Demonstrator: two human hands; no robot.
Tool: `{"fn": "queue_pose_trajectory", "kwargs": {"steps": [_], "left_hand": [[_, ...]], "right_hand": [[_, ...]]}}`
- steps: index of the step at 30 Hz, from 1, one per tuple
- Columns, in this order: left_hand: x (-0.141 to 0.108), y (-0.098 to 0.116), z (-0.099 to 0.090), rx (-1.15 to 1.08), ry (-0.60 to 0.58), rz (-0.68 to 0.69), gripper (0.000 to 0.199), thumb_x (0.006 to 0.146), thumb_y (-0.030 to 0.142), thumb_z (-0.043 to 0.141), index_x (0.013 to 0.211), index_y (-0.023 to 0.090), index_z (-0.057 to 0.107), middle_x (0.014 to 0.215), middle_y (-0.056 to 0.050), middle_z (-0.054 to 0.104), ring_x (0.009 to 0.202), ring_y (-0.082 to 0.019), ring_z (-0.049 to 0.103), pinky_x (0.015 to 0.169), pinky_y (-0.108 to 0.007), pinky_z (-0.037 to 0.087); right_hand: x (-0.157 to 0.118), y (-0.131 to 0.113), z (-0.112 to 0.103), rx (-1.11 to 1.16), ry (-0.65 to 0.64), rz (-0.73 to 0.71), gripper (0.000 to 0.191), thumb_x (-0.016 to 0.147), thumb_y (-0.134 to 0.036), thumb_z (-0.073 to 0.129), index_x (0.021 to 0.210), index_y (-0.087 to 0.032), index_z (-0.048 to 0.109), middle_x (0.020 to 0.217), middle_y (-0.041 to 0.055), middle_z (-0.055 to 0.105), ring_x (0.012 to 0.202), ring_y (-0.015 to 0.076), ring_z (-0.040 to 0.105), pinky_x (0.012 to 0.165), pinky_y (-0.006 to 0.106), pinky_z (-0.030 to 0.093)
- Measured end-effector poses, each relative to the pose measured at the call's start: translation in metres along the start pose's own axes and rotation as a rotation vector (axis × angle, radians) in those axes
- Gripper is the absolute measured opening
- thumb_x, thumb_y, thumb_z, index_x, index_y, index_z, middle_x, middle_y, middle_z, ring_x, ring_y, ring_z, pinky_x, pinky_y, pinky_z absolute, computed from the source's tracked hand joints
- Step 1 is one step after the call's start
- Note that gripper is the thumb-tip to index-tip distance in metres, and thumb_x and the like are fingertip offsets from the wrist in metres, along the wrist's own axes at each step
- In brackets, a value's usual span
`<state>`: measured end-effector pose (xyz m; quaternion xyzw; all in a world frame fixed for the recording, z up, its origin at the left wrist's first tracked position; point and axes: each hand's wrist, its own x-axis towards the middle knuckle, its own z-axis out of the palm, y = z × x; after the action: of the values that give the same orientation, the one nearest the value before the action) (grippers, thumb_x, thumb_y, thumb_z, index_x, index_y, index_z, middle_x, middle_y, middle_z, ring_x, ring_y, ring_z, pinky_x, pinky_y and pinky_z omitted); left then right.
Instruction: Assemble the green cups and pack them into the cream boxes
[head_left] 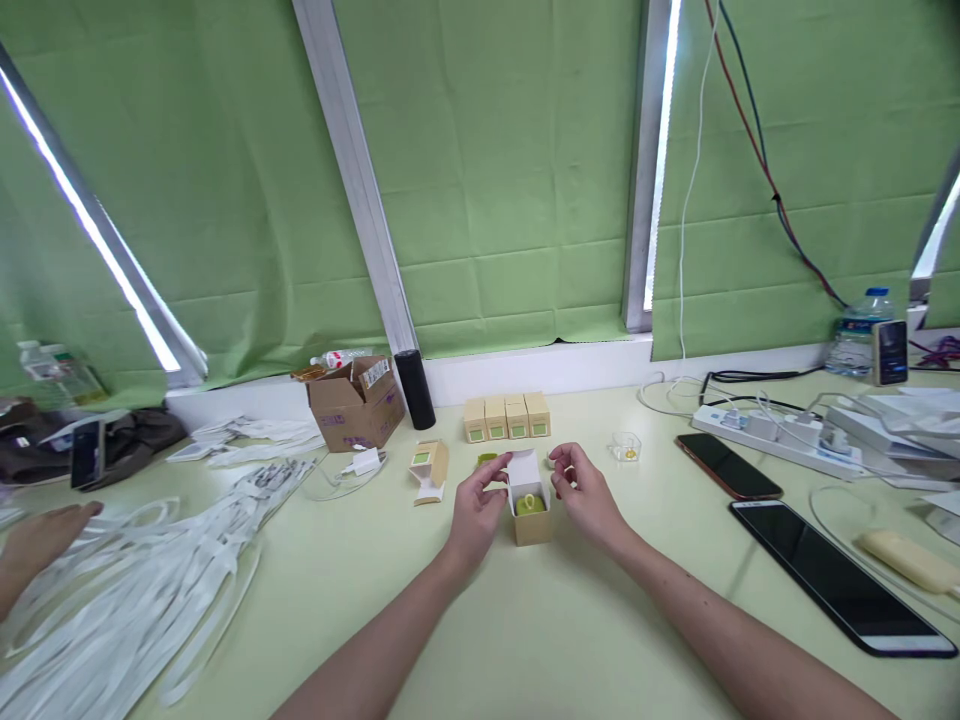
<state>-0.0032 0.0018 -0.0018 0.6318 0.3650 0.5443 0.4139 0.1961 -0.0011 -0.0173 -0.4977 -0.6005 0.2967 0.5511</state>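
A small cardboard box (532, 528) stands upright on the table between my hands, its white lid flap (523, 468) raised. Inside it sits a yellow-green item with a loop (529, 504); its kind is unclear. My left hand (478, 512) grips the box's left side, with thumb and fingers at the edge. Just right of the box, my right hand (589, 495) has its fingers curled and pinched, with a small whitish bit at the tips that I cannot make out. Behind my left fingers lies a green piece (487, 458), partly hidden.
Several closed small boxes (507, 418) stand in a row behind. An opened small box (428, 470) lies left, near a brown carton (356, 405) and black cylinder (415, 388). Right are a clear container (625, 447), phone (727, 466) and tablet (836, 575). Another person's hand (49, 545) touches white straps (161, 590).
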Motion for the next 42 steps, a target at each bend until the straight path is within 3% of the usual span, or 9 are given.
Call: {"fn": "queue_pose_trajectory", "kwargs": {"steps": [15,26,42], "left_hand": [[-0.002,-0.008,0.008,0.035,-0.066,0.064,0.046,0.087,0.028,0.072,0.131,0.021,0.06,0.124,-0.012,0.065,0.105,-0.023,0.061,0.097,-0.039,0.05],[-0.001,-0.011,0.011,0.06,-0.081,0.034,0.048,0.083,0.017,0.065,0.129,0.023,0.053,0.13,-0.012,0.059,0.112,-0.024,0.058,0.094,-0.037,0.047],[-0.002,-0.005,0.011,0.068,-0.077,0.042,0.046,0.082,0.016,0.065,0.127,0.023,0.053,0.126,-0.01,0.061,0.111,-0.023,0.058,0.091,-0.036,0.046]], "right_hand": [[-0.002,0.001,0.004,0.027,-0.032,0.004,0.027,0.082,-0.029,0.055,0.109,-0.027,0.05,0.086,-0.0033,0.054,0.066,0.0174,0.057,0.065,0.033,0.048],[-0.002,0.001,0.003,0.016,-0.056,0.028,0.03,0.082,-0.03,0.053,0.111,-0.028,0.048,0.086,-0.004,0.053,0.067,0.0174,0.056,0.066,0.032,0.046],[-0.008,0.002,0.007,-0.03,-0.137,0.02,0.032,0.086,-0.036,0.057,0.115,-0.028,0.046,0.088,-0.005,0.053,0.066,0.0156,0.057,0.065,0.031,0.045]]}}
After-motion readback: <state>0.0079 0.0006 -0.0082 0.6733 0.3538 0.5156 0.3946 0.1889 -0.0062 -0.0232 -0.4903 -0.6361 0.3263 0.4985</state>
